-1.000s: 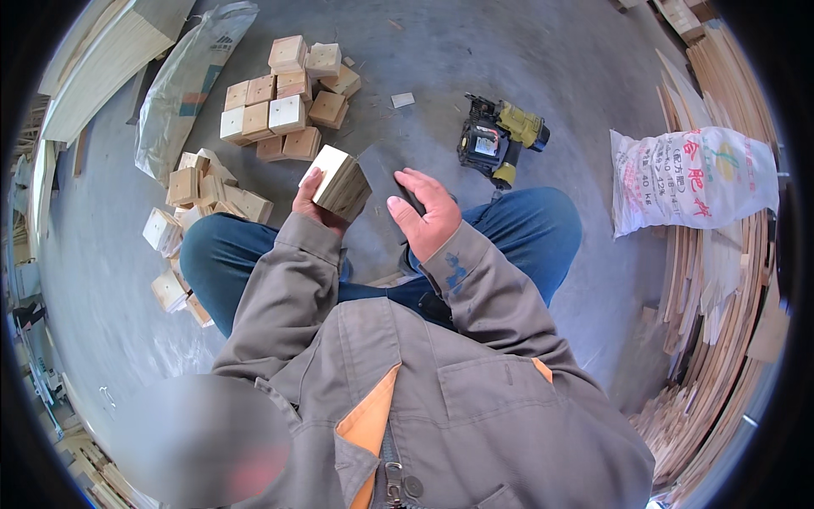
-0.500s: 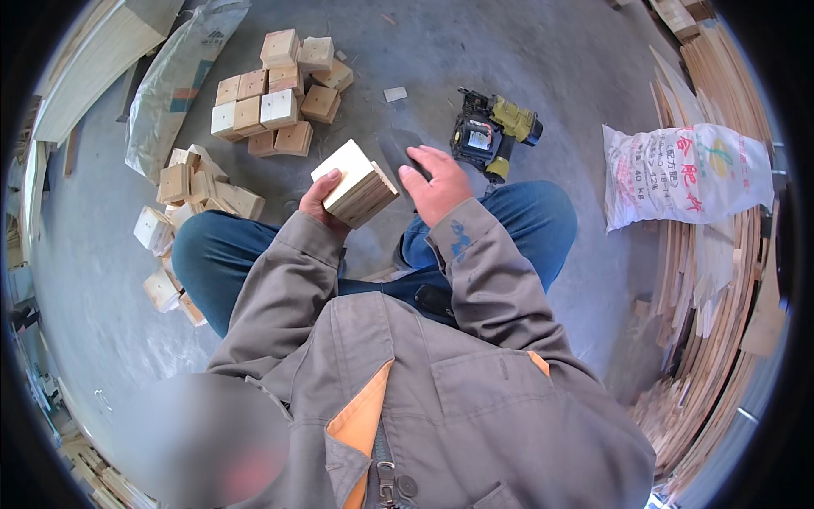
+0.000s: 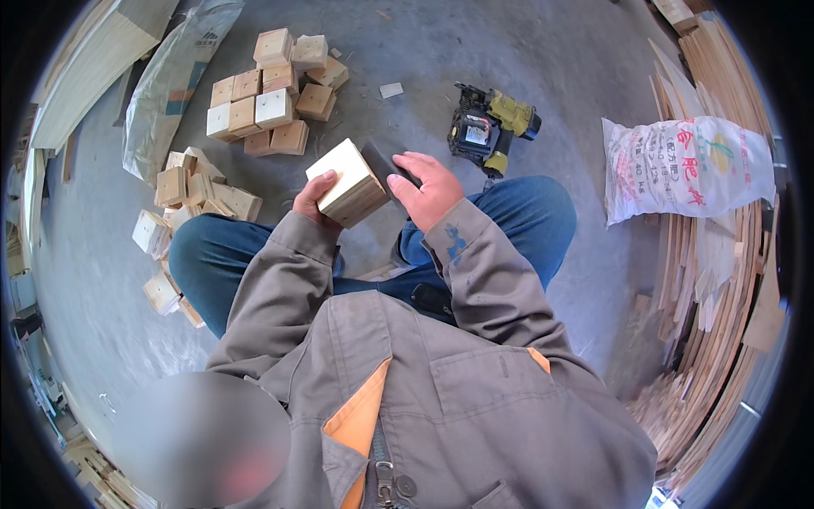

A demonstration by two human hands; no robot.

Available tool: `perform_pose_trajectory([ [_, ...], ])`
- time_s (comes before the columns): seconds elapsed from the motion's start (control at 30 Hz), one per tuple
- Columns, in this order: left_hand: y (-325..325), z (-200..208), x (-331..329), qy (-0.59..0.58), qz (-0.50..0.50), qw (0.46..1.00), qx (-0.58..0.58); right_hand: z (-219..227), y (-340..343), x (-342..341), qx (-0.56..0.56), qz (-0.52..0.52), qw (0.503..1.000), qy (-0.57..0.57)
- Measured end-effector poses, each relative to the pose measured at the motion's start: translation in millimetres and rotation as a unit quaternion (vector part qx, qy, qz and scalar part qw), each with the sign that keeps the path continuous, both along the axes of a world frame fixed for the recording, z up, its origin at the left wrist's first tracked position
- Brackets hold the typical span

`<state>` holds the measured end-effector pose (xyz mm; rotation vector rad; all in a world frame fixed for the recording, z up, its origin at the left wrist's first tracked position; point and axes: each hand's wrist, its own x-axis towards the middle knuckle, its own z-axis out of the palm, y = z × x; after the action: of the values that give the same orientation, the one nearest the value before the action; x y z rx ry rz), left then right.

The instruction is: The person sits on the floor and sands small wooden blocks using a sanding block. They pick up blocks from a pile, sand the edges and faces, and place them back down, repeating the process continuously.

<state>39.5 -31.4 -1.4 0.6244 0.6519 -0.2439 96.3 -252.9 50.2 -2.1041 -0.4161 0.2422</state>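
My left hand (image 3: 317,196) is closed on the near-left side of a pale wooden block (image 3: 343,182), its thumb on the top face. The block is held tilted above the floor in front of my lap. In my right hand (image 3: 431,188) is a dark, flat sanding block (image 3: 381,159), gripped at its right end. Its flat side lies along the block's right upper edge. The right fingers partly cover it, so its full shape cannot be made out.
Beyond my left knee sit a stack of wooden blocks (image 3: 273,108) and a looser heap of blocks (image 3: 172,185). A yellow-and-black nail gun (image 3: 492,127) lies ahead on the right. Farther right, a white printed sack (image 3: 678,170) rests on stacked boards (image 3: 721,331). A plastic sheet (image 3: 174,93) lies far left.
My right hand has moved slightly left, and the dark sanding block, blurred before, now shows clearly along the wooden block's edge. The wooden block has shifted a little left.
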Motion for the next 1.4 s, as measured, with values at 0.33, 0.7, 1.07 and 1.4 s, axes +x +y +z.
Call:
perform_pose_trajectory([
  [0.33,2.2,-2.3,3.0,-0.034,-0.002,0.999,-0.023,18.9,-10.1,-10.3,0.039,-0.019,0.999,0.007],
  [0.7,-2.8,-11.0,0.5,-0.123,-0.068,0.989,0.047,-12.9,2.0,5.3,-0.048,-0.058,0.997,0.019],
  [1.07,-1.4,6.8,-1.5,-0.032,-0.022,0.999,0.008,6.5,-6.4,-6.4,0.036,-0.055,0.998,-0.023],
  [1.4,0.4,10.0,-2.0,-0.077,-0.008,0.997,-0.010,13.3,-10.3,-7.9,0.074,-0.053,0.993,-0.069],
])
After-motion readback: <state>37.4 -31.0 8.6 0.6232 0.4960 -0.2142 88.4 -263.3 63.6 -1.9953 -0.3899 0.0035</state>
